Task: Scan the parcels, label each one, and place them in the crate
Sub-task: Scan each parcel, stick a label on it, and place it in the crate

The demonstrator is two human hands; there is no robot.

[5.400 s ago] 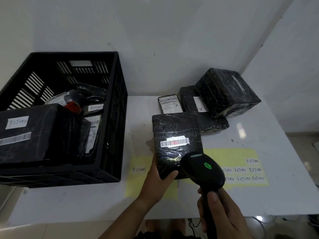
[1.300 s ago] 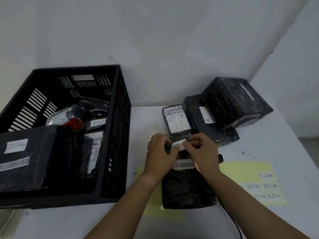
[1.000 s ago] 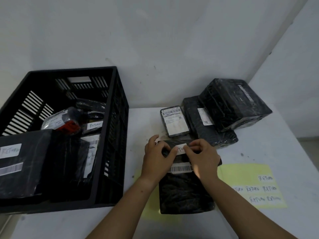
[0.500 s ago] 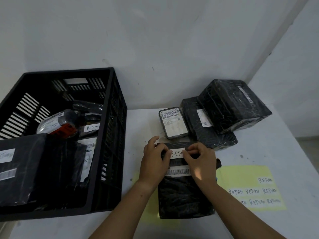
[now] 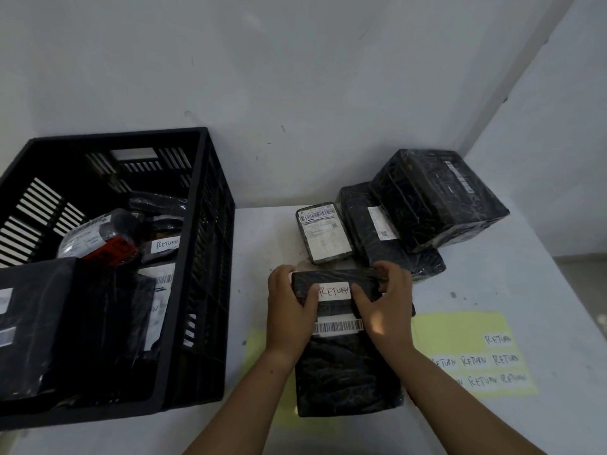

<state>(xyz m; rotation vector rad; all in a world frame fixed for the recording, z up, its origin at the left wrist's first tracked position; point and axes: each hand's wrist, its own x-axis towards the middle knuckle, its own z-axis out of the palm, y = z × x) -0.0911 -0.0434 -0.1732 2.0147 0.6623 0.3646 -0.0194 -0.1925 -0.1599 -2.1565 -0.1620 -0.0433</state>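
Note:
A black wrapped parcel (image 5: 345, 372) lies flat on the white table (image 5: 525, 290) in front of me. A white RETURN label (image 5: 333, 291) sits across its far end, above a barcode strip (image 5: 338, 326). My left hand (image 5: 289, 310) grips the parcel's far left edge, thumb beside the label. My right hand (image 5: 384, 310) grips the far right edge, thumb at the label's other end. The black crate (image 5: 200, 257) stands to the left with several labelled parcels inside.
Three more black parcels lie at the back right: a small one (image 5: 323, 233), a flat one (image 5: 387, 238) and a big box (image 5: 440, 198) on top. A yellow sheet of RETURN labels (image 5: 476, 353) lies at the right. Walls close the back and right.
The scanner has left my right hand. Both hands brought the RETURN label onto the parcel's far end, and now they grip that end with the label flat between the thumbs.

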